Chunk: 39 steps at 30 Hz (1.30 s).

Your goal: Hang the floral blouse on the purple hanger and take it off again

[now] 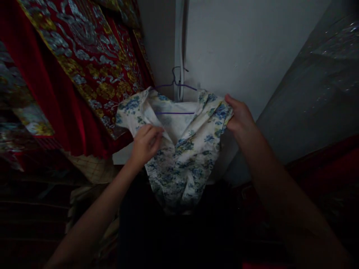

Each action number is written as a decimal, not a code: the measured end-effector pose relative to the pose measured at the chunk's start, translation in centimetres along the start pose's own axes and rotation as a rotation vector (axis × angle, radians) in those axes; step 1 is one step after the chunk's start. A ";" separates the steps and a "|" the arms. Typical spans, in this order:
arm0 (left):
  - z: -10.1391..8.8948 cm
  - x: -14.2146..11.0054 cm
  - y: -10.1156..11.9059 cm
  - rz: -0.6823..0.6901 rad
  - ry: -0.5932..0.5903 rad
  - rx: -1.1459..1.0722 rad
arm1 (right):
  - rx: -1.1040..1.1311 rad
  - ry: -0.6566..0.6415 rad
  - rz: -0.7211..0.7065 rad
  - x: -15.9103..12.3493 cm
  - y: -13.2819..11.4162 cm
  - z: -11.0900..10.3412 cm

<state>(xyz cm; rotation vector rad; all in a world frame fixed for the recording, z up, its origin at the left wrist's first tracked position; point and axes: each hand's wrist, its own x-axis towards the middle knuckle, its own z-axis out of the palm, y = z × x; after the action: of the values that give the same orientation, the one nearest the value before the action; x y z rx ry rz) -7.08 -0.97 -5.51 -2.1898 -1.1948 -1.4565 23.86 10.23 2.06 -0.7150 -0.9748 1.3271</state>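
A short-sleeved white blouse (193,149) with blue flowers and a V neckline hangs on a thin purple hanger (175,113). The hanger's hook shows above the collar, against the pale wall. My right hand (240,116) grips the end of the sleeve on the right, thumb on top and the other fingers partly behind the cloth. In front of the blouse's left side, by the neckline edge, is my left hand (147,144) with its fingers curled in toward the thumb. Whether it pinches any cloth is hidden. The blouse's lower part narrows into shadow.
Red cloth (84,56) with gold and silver embroidery hangs at the left. Behind the blouse, a white cable (181,48) runs down the pale wall (230,45). Shiny clear plastic sheeting (316,82) covers the right side. Beige checked fabric (91,167) lies low at the left.
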 end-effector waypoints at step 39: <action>9.2 -10.0 15.0 -0.966 -0.191 -1.296 | -0.407 0.017 -0.120 -20.7 19.8 -3.8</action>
<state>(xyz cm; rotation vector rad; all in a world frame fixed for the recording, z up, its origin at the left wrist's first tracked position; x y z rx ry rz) 8.40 -9.82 -15.09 -2.5161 -1.8122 -3.1598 18.81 -7.00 -20.55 -0.9564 -1.2719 1.0254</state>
